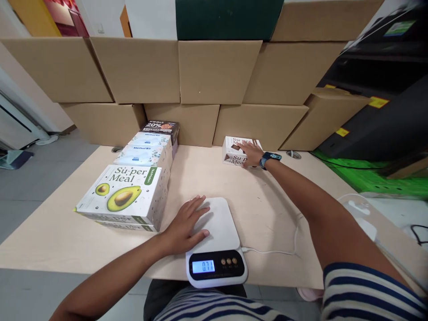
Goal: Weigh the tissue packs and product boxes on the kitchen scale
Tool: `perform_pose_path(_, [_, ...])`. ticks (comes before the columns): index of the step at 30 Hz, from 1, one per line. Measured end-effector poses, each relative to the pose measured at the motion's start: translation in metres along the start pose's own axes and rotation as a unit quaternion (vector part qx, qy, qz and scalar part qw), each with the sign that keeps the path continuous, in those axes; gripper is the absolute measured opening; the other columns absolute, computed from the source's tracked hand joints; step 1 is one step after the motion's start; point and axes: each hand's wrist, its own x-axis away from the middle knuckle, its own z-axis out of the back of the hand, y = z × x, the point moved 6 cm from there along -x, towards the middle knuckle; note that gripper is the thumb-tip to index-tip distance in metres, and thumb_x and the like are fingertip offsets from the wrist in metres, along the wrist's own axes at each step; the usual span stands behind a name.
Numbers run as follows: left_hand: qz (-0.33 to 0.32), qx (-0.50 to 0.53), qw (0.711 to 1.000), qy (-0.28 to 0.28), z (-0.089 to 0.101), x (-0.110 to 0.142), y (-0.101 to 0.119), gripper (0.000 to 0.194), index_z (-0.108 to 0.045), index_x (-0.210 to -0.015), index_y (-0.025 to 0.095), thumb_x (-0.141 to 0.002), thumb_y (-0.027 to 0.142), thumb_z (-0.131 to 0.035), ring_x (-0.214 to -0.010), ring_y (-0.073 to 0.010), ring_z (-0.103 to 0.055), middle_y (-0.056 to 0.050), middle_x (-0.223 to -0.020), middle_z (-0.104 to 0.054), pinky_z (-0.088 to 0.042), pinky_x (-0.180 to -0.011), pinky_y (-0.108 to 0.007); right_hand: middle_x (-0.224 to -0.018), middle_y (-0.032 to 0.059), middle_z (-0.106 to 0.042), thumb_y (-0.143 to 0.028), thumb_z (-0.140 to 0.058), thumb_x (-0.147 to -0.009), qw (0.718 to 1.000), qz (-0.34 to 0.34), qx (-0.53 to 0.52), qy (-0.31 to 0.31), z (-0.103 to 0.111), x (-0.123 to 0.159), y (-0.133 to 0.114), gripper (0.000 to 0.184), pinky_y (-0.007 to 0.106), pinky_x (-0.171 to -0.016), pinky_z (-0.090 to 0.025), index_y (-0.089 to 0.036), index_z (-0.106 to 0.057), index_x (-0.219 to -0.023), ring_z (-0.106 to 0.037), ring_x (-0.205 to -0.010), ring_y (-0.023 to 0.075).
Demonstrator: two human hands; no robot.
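Observation:
My left hand (185, 225) lies with spread fingers on the white platform of a digital kitchen scale (222, 218). Its lit display (203, 266) reads 0.71. Farther off, at the back of the table, my right hand (250, 153), with a watch on the wrist, grips a small white and brown "Su-per Meal" box (230, 156). The fingers reach over its top and the thumb is at the front. Left of the scale, larger white "Su-per Meal" boxes with avocado pictures (123, 191) are stacked.
Behind the avocado boxes stand tissue packs (138, 154) and a dark "20%" box (162, 127). Stacked cardboard cartons (135, 71) wall off the back of the wooden table (197, 174). A white cable (270, 252) runs right from the scale. A green crate (364, 176) is at right.

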Motion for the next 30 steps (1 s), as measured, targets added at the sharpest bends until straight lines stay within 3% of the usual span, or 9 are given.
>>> perform_pose_path(3, [0.001, 0.0, 1.0, 0.019, -0.002, -0.002, -0.004, 0.06, -0.049, -0.161, 0.024, -0.108, 0.051, -0.055, -0.172, -0.0338, -0.032, -0.017, -0.178, -0.039, -0.036, -0.14, -0.065, -0.171, 0.0145, -0.037, -0.048, -0.068, -0.102, 1.0, -0.007, -0.003, -0.011, 0.002, -0.002, 0.0, 0.069, 0.062, -0.136, -0.037, -0.02, -0.048, -0.162, -0.038, -0.162, 0.0324])
perform_pose_path(9, [0.019, -0.011, 0.998, 0.063, 0.001, -0.006, -0.006, 0.046, -0.058, -0.152, 0.025, -0.11, 0.044, -0.052, -0.176, -0.0347, -0.02, -0.015, -0.176, -0.043, -0.039, -0.137, -0.07, -0.174, 0.0145, -0.033, -0.049, -0.069, -0.102, 0.999, -0.002, -0.023, -0.022, 0.001, -0.009, 0.001, 0.073, 0.064, -0.138, -0.033, -0.02, -0.046, -0.164, -0.034, -0.164, 0.0334])
perform_pose_path(16, [0.01, -0.019, 0.994, 0.11, 0.007, -0.009, -0.014, 0.04, -0.065, -0.144, 0.022, -0.111, 0.038, -0.051, -0.172, -0.035, -0.031, -0.019, -0.167, -0.054, -0.048, -0.131, -0.069, -0.169, 0.0148, -0.041, -0.048, -0.069, -0.102, 0.999, 0.01, -0.031, 0.01, 0.008, -0.008, 0.004, 0.069, 0.063, -0.137, -0.035, -0.019, -0.05, -0.16, -0.04, -0.161, 0.0319])
perform_pose_path(20, [-0.042, -0.049, 0.993, 0.095, 0.005, -0.012, -0.003, 0.04, -0.068, -0.141, 0.02, -0.11, 0.039, -0.05, -0.166, -0.0335, -0.044, -0.02, -0.162, -0.06, -0.048, -0.132, -0.064, -0.162, 0.0149, -0.049, -0.053, -0.067, -0.103, 0.994, 0.021, -0.08, 0.066, 0.014, 0.009, 0.001, 0.065, 0.061, -0.136, -0.038, -0.016, -0.055, -0.155, -0.046, -0.157, 0.0294])
perform_pose_path(24, [-0.13, -0.116, 0.982, 0.075, 0.009, 0.011, 0.041, 0.044, -0.065, -0.147, 0.03, -0.107, 0.048, -0.058, -0.162, -0.0238, -0.051, -0.008, -0.161, -0.064, -0.043, -0.138, -0.049, -0.17, 0.024, -0.04, -0.07, -0.056, -0.102, 0.967, 0.044, -0.181, 0.171, 0.011, 0.054, -0.035, 0.08, 0.069, -0.142, -0.007, -0.01, -0.057, -0.155, -0.031, -0.168, 0.0383])
perform_pose_path(25, [-0.157, -0.147, 0.97, 0.115, 0.018, 0.023, 0.056, 0.05, -0.06, -0.153, 0.032, -0.106, 0.05, -0.06, -0.165, -0.0217, -0.046, -0.005, -0.166, -0.06, -0.04, -0.141, -0.045, -0.172, 0.0259, -0.037, -0.075, -0.053, -0.101, 0.957, 0.061, -0.208, 0.192, 0.009, 0.068, -0.051, 0.084, 0.07, -0.141, 0.001, -0.01, -0.058, -0.154, -0.028, -0.169, 0.0418])
perform_pose_path(27, [-0.189, -0.231, 0.918, 0.262, 0.052, 0.054, 0.081, 0.06, -0.047, -0.163, 0.033, -0.107, 0.052, -0.056, -0.17, -0.0185, -0.037, 0.0, -0.179, -0.042, -0.034, -0.144, -0.039, -0.175, 0.0233, -0.032, -0.076, -0.053, -0.098, 0.936, 0.106, -0.257, 0.218, 0.009, 0.098, -0.092, 0.09, 0.073, -0.139, 0.007, -0.012, -0.052, -0.16, -0.024, -0.17, 0.0445])
perform_pose_path(28, [-0.171, -0.265, 0.883, 0.348, 0.074, 0.072, 0.087, 0.061, -0.042, -0.166, 0.034, -0.108, 0.052, -0.051, -0.171, -0.0176, -0.035, 0.003, -0.183, -0.033, -0.033, -0.144, -0.037, -0.177, 0.0227, -0.027, -0.076, -0.054, -0.097, 0.925, 0.122, -0.278, 0.227, 0.01, 0.113, -0.113, 0.094, 0.073, -0.14, 0.006, -0.011, -0.046, -0.164, -0.02, -0.172, 0.0446])
perform_pose_path(30, [-0.066, -0.284, 0.818, 0.496, 0.124, 0.108, 0.078, 0.057, -0.04, -0.166, 0.039, -0.11, 0.051, -0.045, -0.168, -0.018, -0.038, 0.006, -0.182, -0.033, -0.035, -0.144, -0.039, -0.182, 0.0196, -0.013, -0.08, -0.055, -0.093, 0.907, 0.142, -0.324, 0.227, 0.014, 0.14, -0.158, 0.109, 0.068, -0.144, 0.004, -0.011, -0.028, -0.173, -0.005, -0.176, 0.0388])
